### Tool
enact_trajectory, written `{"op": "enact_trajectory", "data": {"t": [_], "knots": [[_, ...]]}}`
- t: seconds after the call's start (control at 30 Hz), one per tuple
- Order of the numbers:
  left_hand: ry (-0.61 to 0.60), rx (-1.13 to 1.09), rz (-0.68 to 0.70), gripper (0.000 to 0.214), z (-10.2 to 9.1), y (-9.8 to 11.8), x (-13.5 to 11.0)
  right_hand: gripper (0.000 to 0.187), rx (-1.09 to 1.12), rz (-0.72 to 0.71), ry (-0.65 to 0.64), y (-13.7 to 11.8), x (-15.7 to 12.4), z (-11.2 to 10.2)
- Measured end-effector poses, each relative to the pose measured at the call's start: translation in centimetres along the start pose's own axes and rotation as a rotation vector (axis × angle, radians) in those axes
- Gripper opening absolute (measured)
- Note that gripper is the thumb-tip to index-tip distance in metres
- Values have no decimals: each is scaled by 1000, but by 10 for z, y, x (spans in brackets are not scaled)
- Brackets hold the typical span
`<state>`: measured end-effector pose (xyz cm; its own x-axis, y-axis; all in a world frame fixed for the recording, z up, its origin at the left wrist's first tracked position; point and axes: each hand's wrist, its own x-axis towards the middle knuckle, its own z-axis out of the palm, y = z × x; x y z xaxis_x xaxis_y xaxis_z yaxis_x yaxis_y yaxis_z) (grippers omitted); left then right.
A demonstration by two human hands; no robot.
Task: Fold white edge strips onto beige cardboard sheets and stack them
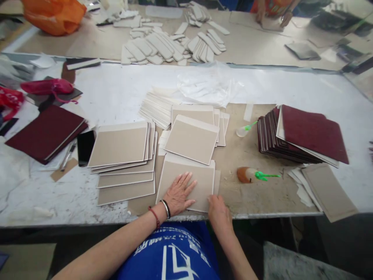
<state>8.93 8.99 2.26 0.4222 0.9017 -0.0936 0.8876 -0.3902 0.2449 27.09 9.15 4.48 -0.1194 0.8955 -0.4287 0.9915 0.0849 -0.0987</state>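
My left hand [180, 193] lies flat, fingers spread, on a tan card panel with white edges [201, 175] at the near edge of the table. My right hand [218, 210] curls its fingers over that panel's lower right corner. Another tan panel [192, 138] lies tilted just beyond it. To the left sits a fanned stack of the same panels [124, 163]. A pile of thin white sheets [157, 109] lies behind.
Dark red covers are stacked at right [305, 136] and left [46, 132]. Two glue bottles with green nozzles [250, 175] [244, 129] lie on brown paper. A phone [86, 147], clear plastic wrap [210, 85] and white strips [163, 46] lie around. Another person's hands [271, 17] work far back.
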Motion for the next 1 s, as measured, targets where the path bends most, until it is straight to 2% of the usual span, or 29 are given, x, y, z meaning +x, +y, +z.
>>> {"op": "enact_trajectory", "data": {"t": [0.2,0.5,0.67,0.87,1.0], "knots": [[16,-12,-10,72,-3,0,-1,26,9,-13,44,3,0,6],[88,-23,-38,59,1,11,16,25,54,41,36,0,-3,5],[96,-10,-8,62,2,8,18,26,90,53,39,-1,-2,7],[86,0,67,57,1,13,18,21,152,130,-42,-7,-6,-13],[161,-61,120,60,4,16,18,13,227,58,-66,-3,-7,-22]]}}
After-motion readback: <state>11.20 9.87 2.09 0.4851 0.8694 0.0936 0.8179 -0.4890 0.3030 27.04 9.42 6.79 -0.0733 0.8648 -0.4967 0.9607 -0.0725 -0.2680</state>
